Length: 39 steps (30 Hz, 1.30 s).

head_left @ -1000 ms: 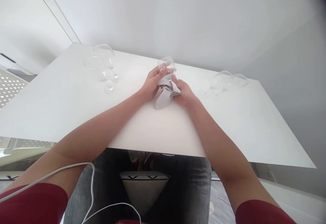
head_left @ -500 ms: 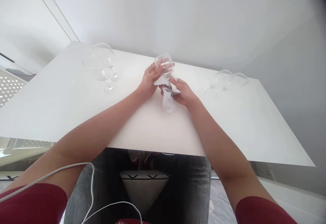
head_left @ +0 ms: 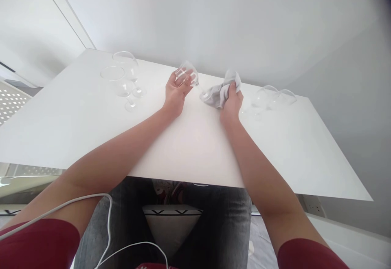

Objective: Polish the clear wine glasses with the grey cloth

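A clear wine glass (head_left: 188, 70) is held by its bowl in my left hand (head_left: 176, 94), above the middle of the table. The glass is tilted, its stem and foot pointing right and down. My right hand (head_left: 232, 102) is closed on a light grey cloth (head_left: 220, 93), bunched up with a loose end standing above the fingers. The cloth's left edge lies at the foot of the glass; whether it touches the foot I cannot tell for sure.
Two wine glasses stand upright at the left of the white table (head_left: 189, 151), one wine glass (head_left: 112, 75) nearer me. More wine glasses (head_left: 269, 98) stand at the right, faint against the white. A wall runs behind the table. A white cable (head_left: 110, 220) hangs over my left arm.
My right hand has moved right and up with the cloth, away from the stem. My left hand has shifted slightly left, and the glass has tipped so its foot points right.
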Available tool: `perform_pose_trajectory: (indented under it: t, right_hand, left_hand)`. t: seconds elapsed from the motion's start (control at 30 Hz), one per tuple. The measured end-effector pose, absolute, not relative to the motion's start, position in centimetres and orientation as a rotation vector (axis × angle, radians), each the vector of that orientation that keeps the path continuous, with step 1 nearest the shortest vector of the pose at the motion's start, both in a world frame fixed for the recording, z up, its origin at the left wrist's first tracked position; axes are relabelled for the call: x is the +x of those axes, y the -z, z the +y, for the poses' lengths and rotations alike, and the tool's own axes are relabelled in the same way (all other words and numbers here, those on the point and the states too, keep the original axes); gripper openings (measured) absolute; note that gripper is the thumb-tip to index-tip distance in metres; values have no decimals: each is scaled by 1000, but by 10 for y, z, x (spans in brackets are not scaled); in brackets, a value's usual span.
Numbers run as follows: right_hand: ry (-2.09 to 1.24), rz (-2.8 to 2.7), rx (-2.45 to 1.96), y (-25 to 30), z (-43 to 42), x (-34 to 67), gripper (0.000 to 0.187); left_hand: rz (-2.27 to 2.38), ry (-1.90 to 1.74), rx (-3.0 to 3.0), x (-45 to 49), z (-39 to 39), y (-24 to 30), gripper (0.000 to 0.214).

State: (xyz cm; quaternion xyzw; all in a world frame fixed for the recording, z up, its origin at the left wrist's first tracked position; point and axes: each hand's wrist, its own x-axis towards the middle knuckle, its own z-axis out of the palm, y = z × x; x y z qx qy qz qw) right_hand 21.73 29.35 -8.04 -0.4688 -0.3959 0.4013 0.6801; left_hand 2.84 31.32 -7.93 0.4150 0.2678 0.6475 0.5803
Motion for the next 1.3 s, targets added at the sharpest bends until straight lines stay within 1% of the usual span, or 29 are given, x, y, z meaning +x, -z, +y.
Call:
perform_pose_trajectory:
  t: [0.1, 0.17, 0.23, 0.3, 0.43, 0.53, 0.63, 0.7, 0.77, 0.87, 0.93, 1.03, 1.13, 1.3]
  right_hand:
    - [-1090, -868, -993, 77, 291, 209, 64]
    - [-1243, -909, -970, 78, 289, 202, 67]
    - [-1289, -895, -1018, 81, 289, 199, 66]
    - [-1222, -865, -1111, 85, 290, 202, 63]
    - [-961, -956, -1164, 81, 287, 208, 61]
    - [-798, -1068, -1127, 69, 275, 203, 58]
    - [-649, -1091, -1097, 62, 266, 198, 53]
    - [-637, -1060, -1098, 63, 267, 199, 50]
    - [-745, -1019, -1110, 68, 273, 204, 50]
    - [-1036, -921, -1113, 76, 286, 210, 53]
    - [-1214, -855, -1105, 80, 291, 210, 51]
    - [-1309, -835, -1129, 85, 293, 207, 50]
    - [-1116, -905, -1190, 84, 287, 202, 51]
    - [-677, -1114, -1267, 72, 271, 193, 50]
  left_hand:
    - [551, -1560, 975, 31, 312, 81, 64]
    - [422, -1509, 1042, 33, 307, 79, 65]
    - [326, -1416, 1139, 34, 300, 76, 62]
    - [350, -1344, 1214, 35, 295, 73, 63]
    - [491, -1327, 1201, 37, 297, 78, 69]
    - [547, -1313, 1124, 40, 303, 84, 64]
    - [638, -1215, 1059, 41, 303, 83, 61]
    - [650, -1199, 1064, 40, 301, 78, 60]
    - [620, -1245, 1109, 37, 297, 73, 61]
    - [539, -1288, 1214, 33, 292, 69, 67]
    - [467, -1300, 1274, 32, 292, 70, 67]
    - [432, -1355, 1266, 32, 295, 74, 69]
    - [542, -1379, 1153, 34, 301, 78, 68]
    - [654, -1314, 990, 37, 306, 80, 52]
